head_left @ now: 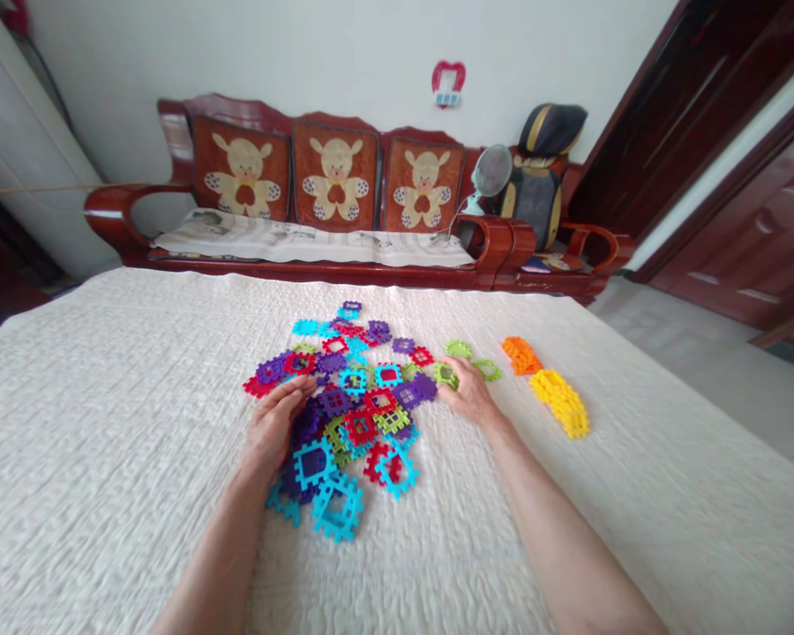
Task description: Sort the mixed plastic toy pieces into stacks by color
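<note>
A loose pile of plastic interlocking building tiles (361, 426) in blue, purple, red and green spreads over the middle of the white quilted cover. My left hand (279, 422) rests against the pile's left side, its fingers stretched out beside a purple tile, holding nothing that I can see. At the right edge of the pile, my right hand (471, 394) has its thumb and fingers around a green interlocking tile (445, 376). Two other green tiles lie near its fingertips, one behind (459, 349) and one to the right (487, 369).
To the right lie a stack of orange tiles (521, 355) and a row of yellow tiles (559, 403). Beyond the covered surface (138, 423) stands a wooden sofa (304, 266) with bear cushions. A small fan (493, 172) and a chair with a dark back pad (530, 207) are farther right.
</note>
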A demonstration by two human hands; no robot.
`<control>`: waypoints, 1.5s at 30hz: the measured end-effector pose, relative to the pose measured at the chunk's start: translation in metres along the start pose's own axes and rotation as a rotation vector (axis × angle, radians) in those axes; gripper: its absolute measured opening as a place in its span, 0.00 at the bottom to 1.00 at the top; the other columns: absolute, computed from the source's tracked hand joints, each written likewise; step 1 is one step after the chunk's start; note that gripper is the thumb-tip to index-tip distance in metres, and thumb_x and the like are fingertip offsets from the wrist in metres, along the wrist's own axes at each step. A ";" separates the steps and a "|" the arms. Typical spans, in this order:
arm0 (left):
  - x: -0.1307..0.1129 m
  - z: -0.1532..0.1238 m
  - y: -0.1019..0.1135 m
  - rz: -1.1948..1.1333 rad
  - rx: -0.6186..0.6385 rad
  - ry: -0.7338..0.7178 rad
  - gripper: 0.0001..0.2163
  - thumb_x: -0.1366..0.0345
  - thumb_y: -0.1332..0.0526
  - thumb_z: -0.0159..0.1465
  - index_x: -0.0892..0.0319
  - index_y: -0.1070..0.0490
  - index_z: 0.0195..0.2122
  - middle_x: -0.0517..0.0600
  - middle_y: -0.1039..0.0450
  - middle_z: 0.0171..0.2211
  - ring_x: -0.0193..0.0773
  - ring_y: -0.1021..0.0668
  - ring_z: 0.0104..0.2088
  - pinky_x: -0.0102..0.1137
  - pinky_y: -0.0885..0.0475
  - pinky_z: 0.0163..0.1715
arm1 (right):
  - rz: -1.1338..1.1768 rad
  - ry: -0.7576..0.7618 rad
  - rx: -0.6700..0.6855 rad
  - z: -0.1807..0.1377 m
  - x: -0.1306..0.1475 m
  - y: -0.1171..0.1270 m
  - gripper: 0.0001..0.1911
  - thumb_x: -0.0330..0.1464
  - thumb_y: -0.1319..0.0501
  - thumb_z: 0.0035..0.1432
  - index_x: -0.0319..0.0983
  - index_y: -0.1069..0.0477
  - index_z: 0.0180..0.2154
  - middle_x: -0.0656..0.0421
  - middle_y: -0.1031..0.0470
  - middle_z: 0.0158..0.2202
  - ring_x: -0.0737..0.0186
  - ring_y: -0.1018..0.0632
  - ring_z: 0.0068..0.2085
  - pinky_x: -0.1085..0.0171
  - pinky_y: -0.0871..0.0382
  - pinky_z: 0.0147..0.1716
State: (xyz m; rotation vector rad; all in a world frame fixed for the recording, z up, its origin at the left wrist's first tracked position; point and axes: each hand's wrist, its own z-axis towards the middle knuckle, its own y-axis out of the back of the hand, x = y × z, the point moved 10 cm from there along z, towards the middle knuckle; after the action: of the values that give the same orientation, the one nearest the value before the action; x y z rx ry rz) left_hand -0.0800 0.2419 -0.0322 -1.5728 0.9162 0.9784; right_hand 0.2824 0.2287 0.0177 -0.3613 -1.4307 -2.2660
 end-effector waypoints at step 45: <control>-0.001 -0.001 -0.001 -0.003 -0.010 -0.005 0.16 0.61 0.29 0.44 0.58 0.21 0.36 0.53 0.19 0.38 0.48 0.20 0.46 0.45 0.33 0.58 | -0.005 -0.323 -0.371 0.017 -0.059 0.043 0.21 0.34 0.50 0.55 0.35 0.28 0.47 0.48 0.22 0.39 0.51 0.23 0.41 0.52 0.31 0.47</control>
State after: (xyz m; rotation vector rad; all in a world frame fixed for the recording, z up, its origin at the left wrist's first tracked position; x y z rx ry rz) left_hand -0.0797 0.2417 -0.0306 -1.5793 0.9066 0.9859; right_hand 0.3550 0.2416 0.0329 -0.8741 -1.1389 -2.5633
